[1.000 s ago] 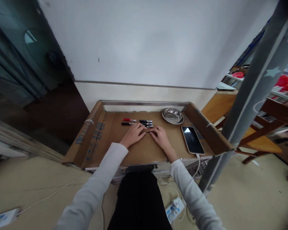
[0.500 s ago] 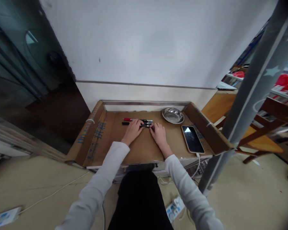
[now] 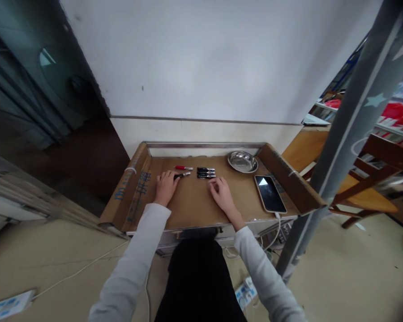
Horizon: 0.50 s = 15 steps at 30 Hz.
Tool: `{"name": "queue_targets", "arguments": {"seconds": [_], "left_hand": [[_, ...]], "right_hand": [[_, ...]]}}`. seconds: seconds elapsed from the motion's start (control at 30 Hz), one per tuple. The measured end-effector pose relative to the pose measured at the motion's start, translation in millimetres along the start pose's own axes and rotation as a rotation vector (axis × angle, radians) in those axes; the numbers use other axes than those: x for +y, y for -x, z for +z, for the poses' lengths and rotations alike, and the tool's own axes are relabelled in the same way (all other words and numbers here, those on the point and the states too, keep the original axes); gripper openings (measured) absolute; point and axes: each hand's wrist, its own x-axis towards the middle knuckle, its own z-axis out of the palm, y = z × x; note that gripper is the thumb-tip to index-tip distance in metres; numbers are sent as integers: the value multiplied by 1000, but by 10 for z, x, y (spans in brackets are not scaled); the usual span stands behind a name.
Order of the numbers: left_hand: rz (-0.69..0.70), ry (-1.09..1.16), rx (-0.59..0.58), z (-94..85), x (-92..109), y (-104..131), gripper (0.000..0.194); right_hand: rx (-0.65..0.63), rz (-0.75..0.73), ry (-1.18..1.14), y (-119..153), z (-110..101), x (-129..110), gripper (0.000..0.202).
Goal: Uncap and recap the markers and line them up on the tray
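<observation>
My left hand [image 3: 166, 184] is closed on the end of a black marker [image 3: 183, 175], which points to the right just above the cardboard. Right behind it lies a red marker [image 3: 183, 167]. A close stack of several black markers [image 3: 206, 170] lies side by side in the middle, their ends roughly lined up. My right hand [image 3: 221, 193] rests just in front of that group, thumb apart from the loosely bent fingers, with nothing visible in it. The markers lie on a brown cardboard lining [image 3: 191, 205] with raised sides.
A round steel dish [image 3: 242, 162] stands at the back right. In front of it lies a phone [image 3: 270, 194] with a white cable [image 3: 277, 228] plugged in. A grey post [image 3: 339, 147] and a wooden chair [image 3: 366, 197] are to the right; a white panel rises behind.
My left hand has moved left, drawing a black marker away from the group. The black markers at the middle are now uncovered. My right hand has drawn back slightly from them.
</observation>
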Motion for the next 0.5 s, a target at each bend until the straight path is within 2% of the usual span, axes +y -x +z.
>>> {"name": "queue_targets", "arguments": {"seconds": [0.07, 0.13, 0.27, 0.3, 0.4, 0.43, 0.5], "left_hand": [[34, 115, -23, -51, 33, 55, 20], [119, 300, -60, -106, 151, 110, 22], [265, 534, -121, -141, 573, 169, 22], [252, 576, -68, -127, 690, 172, 26], [152, 641, 203, -55, 983, 173, 44], [163, 626, 248, -30, 1049, 177, 42], [242, 570, 254, 7, 1124, 188, 33]], "right_hand": [[28, 36, -159, -26, 37, -31, 21], [64, 100, -321, -60, 69, -77, 26], [45, 342, -751, -142, 101, -194, 28], [11, 403, -877, -162, 106, -216, 26], [-68, 568, -1198, -208, 142, -242, 16], [-75, 620, -1269, -215, 163, -237, 12], [-63, 716, -1355, -214, 209, -218, 7]]}}
